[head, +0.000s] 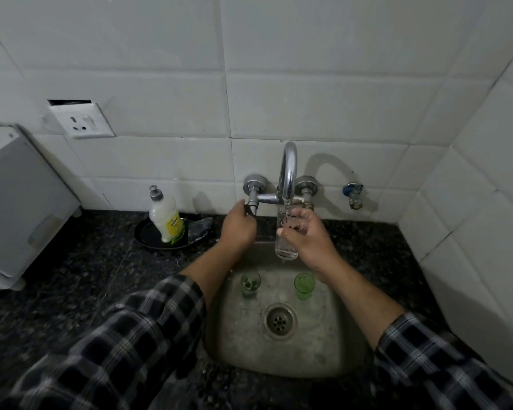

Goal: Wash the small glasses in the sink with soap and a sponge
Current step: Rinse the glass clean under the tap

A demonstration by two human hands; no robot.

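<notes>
Small green glass and its green twin stand upright and apart on the floor of my stainless steel sink, just past the round drain. I judge them light, stiff, breakable and slick when wet, best gripped round the wall. My right forearm overhangs the twin. Above, my right hand wraps a taller clear glass tumbler under the chrome spout. My left hand curls on the tap handle. Farther left, a yellow-labelled soap bottle stands on a black dish.
</notes>
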